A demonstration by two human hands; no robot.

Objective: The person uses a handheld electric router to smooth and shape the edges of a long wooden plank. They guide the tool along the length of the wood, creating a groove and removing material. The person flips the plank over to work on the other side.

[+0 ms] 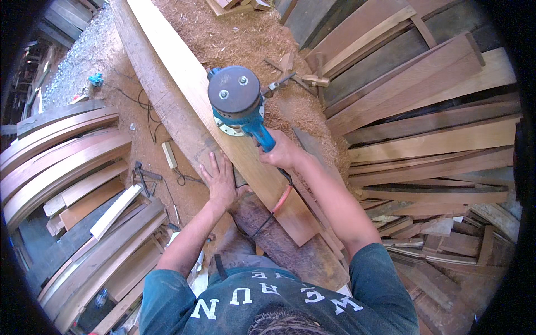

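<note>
A teal power router (234,95) with a dark round top stands on a long pale wooden board (279,195). Its teal handle is in the grip of my right hand (282,151), fingers wrapped round it. A cord with an orange-red section runs back from the tool across the board. My left hand (219,183) lies with fingers spread on the weathered thick plank (162,106) beneath, beside the board's left edge. The router's base meets the board; its bit is hidden from above.
Stacked boards (424,151) fill the right side, and more planks (67,145) lie at the left. Sawdust (206,28) covers the ground. A hammer-like tool (146,177), a small wood block (169,155) and dark cords (149,109) lie left of the plank.
</note>
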